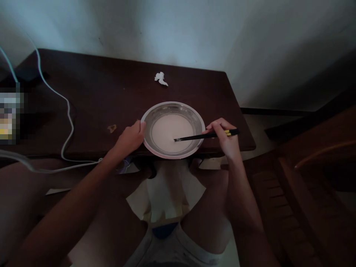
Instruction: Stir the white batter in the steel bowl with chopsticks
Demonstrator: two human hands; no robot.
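A round metal basin (148, 144) sits at the front edge of the dark wooden table, its near rim reaching slightly past the edge. Pale, milky liquid (169, 129) covers its bottom. My left hand (133, 135) is closed on the left rim of the basin. In my right hand (224, 135), at the right rim, is a pair of black chopsticks (194, 137) with gold bands near the upper end. The chopsticks slant left over the rim, and their tips meet the liquid near the middle.
Crumpled white tissue (161, 78) lies behind the basin on the table (111, 81). A small brownish scrap (111, 128) is left of my left hand. A white cable (68, 111) runs down the table's left side. Wooden furniture (311, 178) stands at the right, and a pale wall rises behind.
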